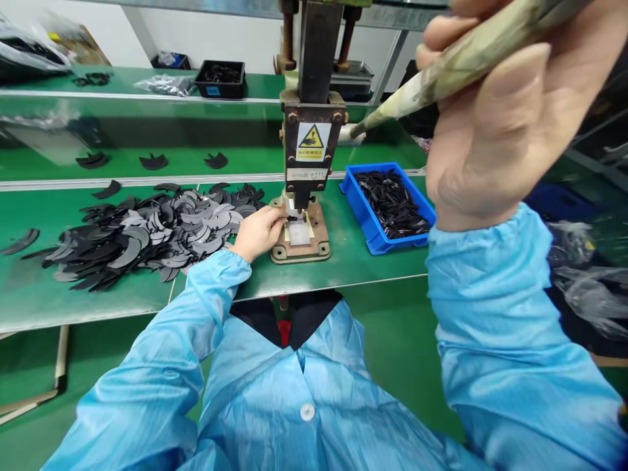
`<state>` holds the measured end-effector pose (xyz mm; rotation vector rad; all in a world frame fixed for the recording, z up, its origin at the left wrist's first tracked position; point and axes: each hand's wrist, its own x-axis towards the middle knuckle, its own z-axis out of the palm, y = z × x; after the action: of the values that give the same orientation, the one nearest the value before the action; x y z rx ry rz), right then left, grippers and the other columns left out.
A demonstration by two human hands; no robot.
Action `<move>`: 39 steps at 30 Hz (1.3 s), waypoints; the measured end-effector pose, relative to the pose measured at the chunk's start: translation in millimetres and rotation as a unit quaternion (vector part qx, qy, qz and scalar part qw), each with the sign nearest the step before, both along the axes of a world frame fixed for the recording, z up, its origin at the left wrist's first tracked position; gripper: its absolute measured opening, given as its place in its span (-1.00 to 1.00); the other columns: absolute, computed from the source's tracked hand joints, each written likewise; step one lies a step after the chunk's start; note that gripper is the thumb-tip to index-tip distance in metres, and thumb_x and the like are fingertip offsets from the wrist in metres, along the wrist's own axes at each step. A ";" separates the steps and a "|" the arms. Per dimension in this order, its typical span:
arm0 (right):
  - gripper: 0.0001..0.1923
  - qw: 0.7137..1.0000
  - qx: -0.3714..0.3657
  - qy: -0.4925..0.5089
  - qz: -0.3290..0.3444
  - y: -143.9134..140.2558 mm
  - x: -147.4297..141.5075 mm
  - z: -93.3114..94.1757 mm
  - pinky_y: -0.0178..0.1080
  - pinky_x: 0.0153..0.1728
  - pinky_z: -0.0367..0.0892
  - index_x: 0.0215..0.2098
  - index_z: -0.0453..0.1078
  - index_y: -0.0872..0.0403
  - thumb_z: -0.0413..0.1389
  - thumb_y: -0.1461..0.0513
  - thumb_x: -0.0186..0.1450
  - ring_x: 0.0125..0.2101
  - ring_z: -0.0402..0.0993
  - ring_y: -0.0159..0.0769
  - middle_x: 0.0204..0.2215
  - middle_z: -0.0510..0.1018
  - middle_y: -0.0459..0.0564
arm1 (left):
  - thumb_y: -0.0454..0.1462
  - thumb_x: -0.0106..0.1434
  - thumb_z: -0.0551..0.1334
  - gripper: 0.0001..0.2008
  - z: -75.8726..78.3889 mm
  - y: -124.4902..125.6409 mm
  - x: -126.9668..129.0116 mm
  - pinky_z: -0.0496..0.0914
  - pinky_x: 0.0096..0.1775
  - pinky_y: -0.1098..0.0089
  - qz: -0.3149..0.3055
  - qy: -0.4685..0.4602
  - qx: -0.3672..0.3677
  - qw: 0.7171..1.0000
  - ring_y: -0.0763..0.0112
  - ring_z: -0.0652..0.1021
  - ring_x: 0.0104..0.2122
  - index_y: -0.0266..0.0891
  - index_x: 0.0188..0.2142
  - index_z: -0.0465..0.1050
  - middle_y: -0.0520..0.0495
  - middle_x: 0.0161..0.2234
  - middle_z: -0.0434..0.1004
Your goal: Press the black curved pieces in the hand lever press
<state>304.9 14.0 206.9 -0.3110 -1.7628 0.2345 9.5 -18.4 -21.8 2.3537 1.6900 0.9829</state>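
My right hand (510, 111) is raised at the upper right, its fingers and thumb around the worn, pale lever (441, 75) of a hand press (314, 140). At the press base (300, 252), my left hand (262, 230) pinches a small dark part (293, 218) under the ram (301, 198). A pale block (298, 233) lies in the base beside those fingertips. Left of that hand spreads a heap of curved black and grey plastic pieces (132, 245). My fingers hide most of the small part.
A blue bin (366, 226) of small black parts stands right of the press. Three curved pieces, one of them (153, 161), lie along the conveyor behind. A black tray (220, 80) sits on the back shelf. The table's front edge (343, 288) runs close to my body.
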 end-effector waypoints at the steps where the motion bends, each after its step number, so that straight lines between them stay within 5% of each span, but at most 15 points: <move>1: -0.51 0.999 0.011 0.015 0.029 -1.1 -5.1 5.2 -0.19 0.12 0.55 0.31 0.28 -0.24 0.12 -0.13 0.49 0.08 0.58 -0.43 0.14 0.47 -0.22 | -0.22 0.51 0.18 -0.71 1.0 2.0 1.3 0.51 -0.01 0.24 0.000 0.019 -0.008 1.000 0.15 0.66 0.00 -0.13 0.05 0.66 -0.16 0.01 0.69; 4: -0.75 0.992 0.041 0.084 0.085 -10.3 -20.3 5.3 -0.23 -0.07 0.53 0.09 0.52 -0.19 0.24 0.08 0.45 -0.18 0.58 -0.54 -0.19 0.54 -0.28 | -0.22 0.52 0.15 -0.68 6.5 2.1 5.2 0.51 -0.02 0.23 -0.011 0.070 -0.022 0.997 0.12 0.65 0.06 -0.09 0.09 0.66 -0.16 0.06 0.66; 8: -0.84 0.993 0.019 0.106 0.044 -32.8 -26.0 -14.8 -0.30 -0.18 0.49 -0.09 0.49 -0.04 0.30 0.13 0.41 -0.33 0.51 -0.55 -0.42 0.39 -0.25 | -0.25 0.51 0.14 -0.65 13.8 0.2 10.4 0.51 -0.09 0.22 -0.029 0.120 -0.040 0.991 0.09 0.64 0.08 -0.03 0.12 0.66 -0.16 0.12 0.63; 14: -0.66 0.999 -0.002 0.026 0.019 -59.8 -8.7 -63.0 -0.08 -0.14 0.56 -0.40 0.39 -0.01 0.29 0.00 0.40 -0.33 0.51 -0.33 -0.45 0.47 -0.11 | -0.26 0.54 0.09 -0.62 15.0 1.5 14.3 0.51 -0.13 0.21 -0.024 0.149 -0.048 0.987 0.10 0.64 0.03 -0.04 0.14 0.64 -0.17 0.12 0.60; 20: -0.64 0.998 0.029 0.032 -0.045 -64.7 -8.3 -120.5 0.21 0.19 0.48 -0.48 0.32 -0.01 0.26 0.05 0.39 -0.23 0.56 -0.26 -0.51 0.49 -0.16 | -0.23 0.57 0.07 -0.63 13.5 -7.5 16.6 0.53 -0.06 0.18 -0.015 0.106 -0.052 0.993 0.09 0.63 0.06 -0.10 0.18 0.59 -0.21 0.15 0.58; 26: -0.59 0.992 0.051 0.096 -0.071 -58.2 -15.5 -137.3 0.28 0.15 0.50 -0.51 0.29 -0.01 0.28 -0.01 0.33 -0.29 0.58 -0.24 -0.55 0.47 -0.18 | -0.27 0.57 0.11 -0.69 7.5 -56.4 11.2 0.48 0.13 0.16 -0.024 0.031 -0.011 0.999 0.13 0.59 0.15 -0.17 0.18 0.53 -0.22 0.14 0.60; 29: -0.51 0.987 0.062 0.126 -0.075 -52.0 -17.9 -137.9 0.27 0.12 0.51 -0.57 0.24 0.00 0.31 -0.05 0.30 -0.32 0.57 -0.26 -0.59 0.44 -0.18 | -0.23 0.56 0.18 -0.75 -1.0 -96.3 -3.5 0.46 0.09 0.10 -0.004 0.035 -0.014 0.999 0.11 0.60 0.08 -0.16 0.13 0.54 -0.21 0.09 0.64; 33: -0.40 0.984 0.057 0.146 -0.084 -47.9 -20.8 -139.7 0.22 0.08 0.52 -0.61 0.18 0.04 0.33 -0.11 0.28 -0.35 0.58 -0.31 -0.63 0.42 -0.18 | -0.16 0.54 0.24 -0.77 -11.7 -141.2 -44.5 0.41 0.10 0.04 0.103 0.056 -0.011 0.993 0.05 0.59 0.07 -0.13 0.09 0.56 -0.21 0.08 0.67; 39: -0.38 0.983 0.056 0.152 -0.090 -48.9 -22.7 -139.8 0.27 0.09 0.52 -0.61 0.14 0.05 0.32 -0.11 0.30 -0.34 0.56 -0.33 -0.63 0.40 -0.18 | -0.04 0.50 0.25 -0.62 -5.5 -143.0 -108.8 0.37 0.12 -0.02 0.227 0.135 -0.045 0.963 -0.11 0.53 0.14 -0.15 0.18 0.53 -0.27 0.16 0.64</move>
<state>282.2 -34.9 67.1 -0.3327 -1.4301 0.0493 -99.3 -161.3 -27.2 2.1665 2.3942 0.6261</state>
